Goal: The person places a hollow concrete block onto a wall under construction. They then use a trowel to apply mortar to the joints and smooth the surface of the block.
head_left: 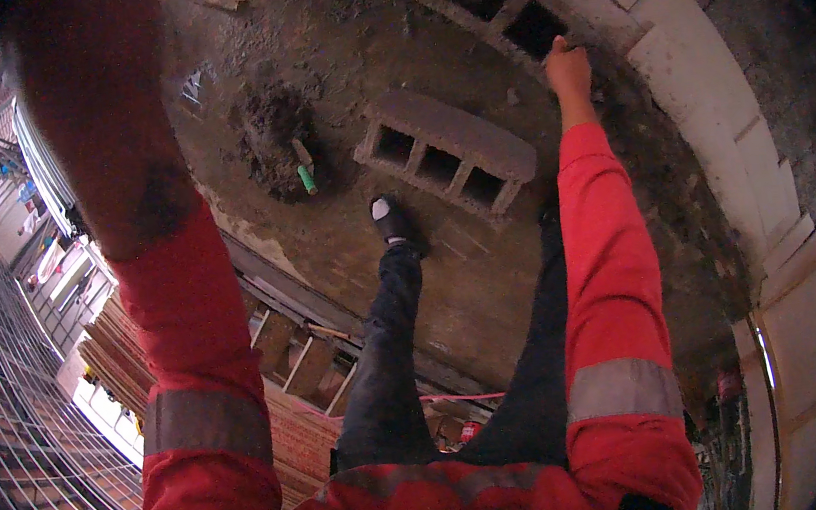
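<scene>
My right hand [568,72] is closed at the near end of a grey concrete block [494,21], beside one of its dark square hollows. That block lies along the foot of the pale wall. Raised close to the camera on the left, my left hand [96,119] is a large dark shape; its fingers and anything in them are hidden. A second concrete block [449,129] rests on the ground between my arms, several hollows facing me. Left of it, a trowel with a green handle [308,179] lies at a heap of dark wet mortar [274,134].
A curved pale wall [686,42] runs along the right. My shod foot [392,221] stands just below the loose block. White wire mesh [22,440], stacked boards [117,354] and a wooden frame [305,367] are at the left and lower left.
</scene>
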Action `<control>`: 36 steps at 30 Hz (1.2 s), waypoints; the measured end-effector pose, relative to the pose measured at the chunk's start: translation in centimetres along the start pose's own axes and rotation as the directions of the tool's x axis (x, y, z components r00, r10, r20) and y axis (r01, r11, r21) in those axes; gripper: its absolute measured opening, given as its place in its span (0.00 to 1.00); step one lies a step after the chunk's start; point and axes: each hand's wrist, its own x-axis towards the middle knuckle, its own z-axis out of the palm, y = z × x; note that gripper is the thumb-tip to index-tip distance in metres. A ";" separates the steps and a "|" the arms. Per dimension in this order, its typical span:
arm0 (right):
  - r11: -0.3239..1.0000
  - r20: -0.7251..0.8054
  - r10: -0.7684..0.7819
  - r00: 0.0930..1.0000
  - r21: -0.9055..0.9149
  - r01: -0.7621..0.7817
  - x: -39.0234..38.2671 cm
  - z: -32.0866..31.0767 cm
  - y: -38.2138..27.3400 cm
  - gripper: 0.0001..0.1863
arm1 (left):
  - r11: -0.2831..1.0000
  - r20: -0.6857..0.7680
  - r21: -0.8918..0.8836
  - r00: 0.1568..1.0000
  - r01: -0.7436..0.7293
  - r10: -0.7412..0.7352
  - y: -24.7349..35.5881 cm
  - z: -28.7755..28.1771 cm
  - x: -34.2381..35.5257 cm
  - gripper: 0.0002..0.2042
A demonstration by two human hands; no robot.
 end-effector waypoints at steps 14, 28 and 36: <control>0.999 0.054 -0.025 0.998 0.049 0.022 -0.8 -2.3 -0.8 0.33 | 0.368 -0.043 0.551 0.466 0.749 -0.884 -31.8 4.0 -21.0 0.26; 0.993 -0.002 -0.070 0.998 0.096 0.070 -0.8 -3.4 -0.6 0.38 | 0.386 -0.089 0.447 0.469 0.807 -0.878 -38.3 7.2 -23.3 0.24; 0.997 0.037 -0.049 0.998 0.062 0.046 0.3 -3.3 -0.6 0.34 | 0.533 0.071 0.617 0.633 0.579 -0.771 -40.6 6.4 -24.3 0.23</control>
